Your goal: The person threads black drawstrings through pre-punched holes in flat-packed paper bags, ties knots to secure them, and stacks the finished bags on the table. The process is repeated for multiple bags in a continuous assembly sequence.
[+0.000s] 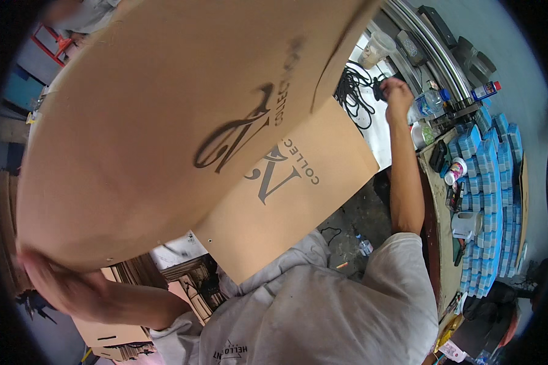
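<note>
Brown paper bulges across the view: a large bag (146,140), printed with a black flourished emblem beside a line of capitals. The left grip (53,281) is at its lower left edge; from where I stand the fingertips are too dim, so I cannot tell whether they close on it. Beneath lies a second bag (298,185), its similar black print partly covered. The right grip (397,97) pinches black cord (354,97) over the white tabletop (380,146), near a clear, blue-capped bottle (428,103). Dark lettering marks the person's grey shirt (310,304).
</note>
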The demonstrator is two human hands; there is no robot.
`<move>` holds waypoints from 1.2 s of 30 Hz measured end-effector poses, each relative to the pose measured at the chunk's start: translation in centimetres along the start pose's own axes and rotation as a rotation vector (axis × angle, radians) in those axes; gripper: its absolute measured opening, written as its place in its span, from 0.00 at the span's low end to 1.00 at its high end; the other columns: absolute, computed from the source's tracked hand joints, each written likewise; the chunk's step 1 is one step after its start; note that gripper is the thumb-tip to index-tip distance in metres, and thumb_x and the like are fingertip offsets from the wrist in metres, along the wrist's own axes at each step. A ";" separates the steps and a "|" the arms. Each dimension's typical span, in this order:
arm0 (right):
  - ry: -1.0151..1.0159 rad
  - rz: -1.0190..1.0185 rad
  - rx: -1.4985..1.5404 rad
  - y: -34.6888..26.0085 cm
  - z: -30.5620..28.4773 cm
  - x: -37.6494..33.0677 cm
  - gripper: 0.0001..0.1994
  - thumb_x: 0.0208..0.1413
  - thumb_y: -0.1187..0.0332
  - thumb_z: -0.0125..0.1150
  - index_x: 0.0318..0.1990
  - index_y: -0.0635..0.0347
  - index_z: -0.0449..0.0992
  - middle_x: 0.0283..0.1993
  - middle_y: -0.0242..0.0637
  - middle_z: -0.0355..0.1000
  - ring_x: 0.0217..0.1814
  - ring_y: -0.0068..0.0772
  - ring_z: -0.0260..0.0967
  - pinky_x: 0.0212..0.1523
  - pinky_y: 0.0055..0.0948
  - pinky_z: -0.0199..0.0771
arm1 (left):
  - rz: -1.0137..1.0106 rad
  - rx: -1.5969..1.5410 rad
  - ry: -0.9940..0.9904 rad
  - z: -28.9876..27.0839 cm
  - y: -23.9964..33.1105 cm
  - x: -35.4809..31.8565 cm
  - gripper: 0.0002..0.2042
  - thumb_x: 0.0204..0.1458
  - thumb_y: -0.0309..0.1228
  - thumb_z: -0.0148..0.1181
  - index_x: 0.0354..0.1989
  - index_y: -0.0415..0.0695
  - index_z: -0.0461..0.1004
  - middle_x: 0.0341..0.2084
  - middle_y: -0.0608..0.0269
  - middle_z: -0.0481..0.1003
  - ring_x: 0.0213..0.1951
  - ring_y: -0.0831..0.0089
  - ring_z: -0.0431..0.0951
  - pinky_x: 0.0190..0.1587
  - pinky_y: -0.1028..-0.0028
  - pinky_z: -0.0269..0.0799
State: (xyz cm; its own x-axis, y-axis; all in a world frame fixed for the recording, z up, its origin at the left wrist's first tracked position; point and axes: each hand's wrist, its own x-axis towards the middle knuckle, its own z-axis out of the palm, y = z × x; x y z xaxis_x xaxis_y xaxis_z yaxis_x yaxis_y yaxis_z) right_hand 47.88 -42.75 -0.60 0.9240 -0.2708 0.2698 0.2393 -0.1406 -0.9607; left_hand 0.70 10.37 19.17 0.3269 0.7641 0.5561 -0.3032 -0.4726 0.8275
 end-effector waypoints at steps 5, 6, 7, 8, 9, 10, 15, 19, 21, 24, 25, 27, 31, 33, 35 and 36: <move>-0.170 -0.423 0.120 -16.4 7.6 -10.0 0.06 0.67 0.72 0.61 0.41 0.67 0.77 0.40 0.39 0.81 0.39 0.26 0.77 0.46 0.27 0.77 | -0.564 -0.192 -0.177 1.8 -8.5 3.5 0.19 0.70 0.40 0.51 0.58 0.37 0.74 0.53 0.59 0.77 0.53 0.71 0.77 0.60 0.69 0.72; -0.276 -0.488 0.040 -17.6 8.8 -12.2 0.06 0.67 0.72 0.61 0.41 0.66 0.77 0.40 0.38 0.81 0.40 0.26 0.77 0.45 0.27 0.77 | -0.678 -0.283 -0.197 2.7 -11.1 2.4 0.19 0.70 0.41 0.53 0.57 0.36 0.74 0.52 0.58 0.77 0.52 0.72 0.77 0.59 0.70 0.71; -0.413 -0.506 -0.067 -17.7 9.7 -14.4 0.04 0.65 0.73 0.61 0.41 0.65 0.78 0.40 0.39 0.81 0.40 0.28 0.77 0.44 0.29 0.76 | -0.660 -0.205 -0.135 3.3 -14.8 0.6 0.18 0.69 0.41 0.55 0.55 0.37 0.75 0.52 0.59 0.77 0.50 0.72 0.76 0.58 0.70 0.71; -0.541 -0.525 -0.179 -17.2 10.5 -16.5 0.03 0.64 0.75 0.62 0.41 0.64 0.78 0.39 0.39 0.80 0.40 0.31 0.78 0.43 0.31 0.76 | -0.660 -0.184 -0.103 5.4 -15.7 -1.2 0.20 0.68 0.42 0.56 0.56 0.37 0.74 0.52 0.57 0.77 0.51 0.72 0.75 0.58 0.69 0.71; -0.665 -0.576 -0.224 -16.6 11.3 -18.7 0.03 0.61 0.76 0.63 0.41 0.64 0.78 0.39 0.40 0.79 0.42 0.35 0.77 0.45 0.33 0.74 | -0.690 -0.058 -0.166 6.3 -16.1 -2.4 0.22 0.68 0.43 0.57 0.57 0.35 0.73 0.52 0.56 0.77 0.53 0.70 0.75 0.58 0.69 0.71; -0.801 -0.626 -0.258 -15.9 12.3 -20.9 0.04 0.59 0.76 0.64 0.40 0.63 0.79 0.38 0.41 0.77 0.43 0.39 0.76 0.47 0.35 0.72 | -0.722 0.081 -0.213 6.2 -16.3 -3.4 0.24 0.67 0.44 0.58 0.59 0.34 0.72 0.52 0.54 0.77 0.54 0.68 0.75 0.58 0.68 0.71; -1.103 -0.569 -0.584 -13.6 12.4 -25.8 0.11 0.52 0.73 0.69 0.44 0.61 0.80 0.45 0.40 0.72 0.53 0.43 0.68 0.58 0.41 0.61 | -0.325 0.416 -0.059 4.3 -16.3 -8.5 0.31 0.62 0.41 0.66 0.66 0.32 0.64 0.61 0.45 0.71 0.57 0.62 0.73 0.57 0.65 0.71; -1.341 -0.686 -0.423 -15.8 15.3 -28.4 0.15 0.47 0.71 0.72 0.45 0.56 0.80 0.52 0.38 0.67 0.60 0.46 0.62 0.60 0.45 0.58 | -0.331 0.407 -0.097 1.3 -14.6 -12.9 0.24 0.59 0.31 0.68 0.61 0.37 0.69 0.51 0.55 0.75 0.48 0.73 0.74 0.47 0.72 0.72; -1.425 -0.767 -0.443 -15.1 16.5 -29.3 0.17 0.48 0.72 0.72 0.47 0.56 0.80 0.52 0.38 0.67 0.61 0.46 0.60 0.61 0.46 0.57 | -0.409 0.418 -0.083 1.4 -13.4 -14.4 0.21 0.59 0.27 0.67 0.59 0.37 0.70 0.41 0.63 0.76 0.38 0.80 0.73 0.39 0.77 0.69; -1.446 -0.701 -0.321 -15.2 18.4 -30.6 0.10 0.52 0.75 0.69 0.42 0.59 0.80 0.47 0.40 0.68 0.54 0.46 0.66 0.55 0.44 0.65 | -0.552 0.273 -0.109 0.6 -13.7 -16.3 0.16 0.57 0.25 0.70 0.51 0.35 0.74 0.30 0.69 0.76 0.29 0.85 0.71 0.32 0.82 0.67; -1.449 -0.551 -0.242 -14.9 18.8 -31.3 0.07 0.53 0.76 0.68 0.40 0.60 0.81 0.45 0.41 0.69 0.50 0.45 0.68 0.52 0.42 0.68 | -0.626 0.246 -0.130 0.7 -13.4 -16.6 0.15 0.56 0.24 0.70 0.49 0.34 0.75 0.29 0.70 0.76 0.28 0.85 0.71 0.31 0.83 0.68; -1.454 -0.302 -0.132 -15.5 19.9 -32.5 0.04 0.56 0.78 0.65 0.39 0.63 0.81 0.41 0.42 0.72 0.43 0.43 0.72 0.44 0.39 0.72 | -0.765 0.150 -0.125 1.1 -12.5 -16.7 0.16 0.54 0.22 0.72 0.49 0.34 0.77 0.29 0.69 0.76 0.26 0.87 0.72 0.31 0.83 0.70; -1.416 -0.306 -0.011 -17.5 23.3 -34.6 0.07 0.59 0.80 0.62 0.45 0.65 0.79 0.37 0.44 0.75 0.33 0.38 0.75 0.34 0.33 0.73 | -0.766 0.033 -0.151 1.0 -12.7 -16.9 0.23 0.55 0.21 0.71 0.59 0.32 0.74 0.29 0.70 0.75 0.28 0.88 0.73 0.32 0.84 0.70; -1.416 -0.392 0.022 -17.4 24.6 -35.0 0.09 0.60 0.80 0.62 0.47 0.65 0.78 0.37 0.44 0.76 0.32 0.37 0.75 0.33 0.32 0.73 | -0.763 -0.034 -0.182 1.0 -12.5 -16.8 0.24 0.56 0.21 0.70 0.61 0.31 0.72 0.29 0.71 0.74 0.29 0.87 0.73 0.32 0.84 0.70; -1.454 -0.369 0.014 -17.7 25.3 -35.4 0.09 0.59 0.80 0.62 0.47 0.66 0.77 0.38 0.44 0.76 0.33 0.38 0.75 0.33 0.31 0.73 | -0.745 -0.115 -0.187 1.0 -12.6 -17.5 0.26 0.57 0.20 0.67 0.65 0.32 0.70 0.32 0.69 0.74 0.31 0.87 0.74 0.32 0.85 0.70; -1.451 -0.383 0.004 -17.6 25.5 -35.6 0.08 0.59 0.80 0.63 0.45 0.66 0.77 0.38 0.44 0.76 0.32 0.38 0.75 0.33 0.31 0.73 | -0.714 -0.096 -0.196 1.1 -12.9 -17.7 0.25 0.57 0.20 0.66 0.65 0.32 0.70 0.34 0.67 0.74 0.31 0.86 0.74 0.33 0.84 0.70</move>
State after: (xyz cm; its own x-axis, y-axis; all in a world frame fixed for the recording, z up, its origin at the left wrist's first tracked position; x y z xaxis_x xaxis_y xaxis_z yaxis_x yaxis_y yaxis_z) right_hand 18.38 -6.35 5.05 0.2907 0.9351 0.2029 0.5273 0.0204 -0.8495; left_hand -0.20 2.47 -1.26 0.6247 0.7740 -0.1031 -0.0312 0.1566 0.9872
